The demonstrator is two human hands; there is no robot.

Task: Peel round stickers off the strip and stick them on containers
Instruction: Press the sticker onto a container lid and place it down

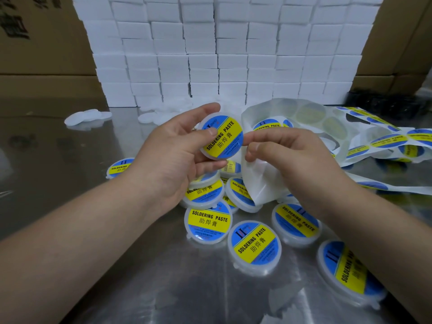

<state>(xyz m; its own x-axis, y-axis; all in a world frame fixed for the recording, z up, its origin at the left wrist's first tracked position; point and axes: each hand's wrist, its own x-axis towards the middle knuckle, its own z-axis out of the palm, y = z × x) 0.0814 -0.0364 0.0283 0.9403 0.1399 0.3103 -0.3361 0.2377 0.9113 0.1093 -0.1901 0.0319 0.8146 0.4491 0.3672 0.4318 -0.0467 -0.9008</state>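
My left hand grips a round white container that bears a blue and yellow "Soldering Paste" sticker, thumb pressed on the label's left edge. My right hand is just to its right, fingers curled around the white backing strip, with a fingertip touching the container's right rim. The sticker strip trails away to the right with several stickers on it and empty round gaps. Several labelled containers lie on the metal table below my hands.
A shiny metal table carries unlabelled white lids at the far left and centre. A wall of stacked white boxes stands behind, with brown cartons on both sides. Black items sit far right.
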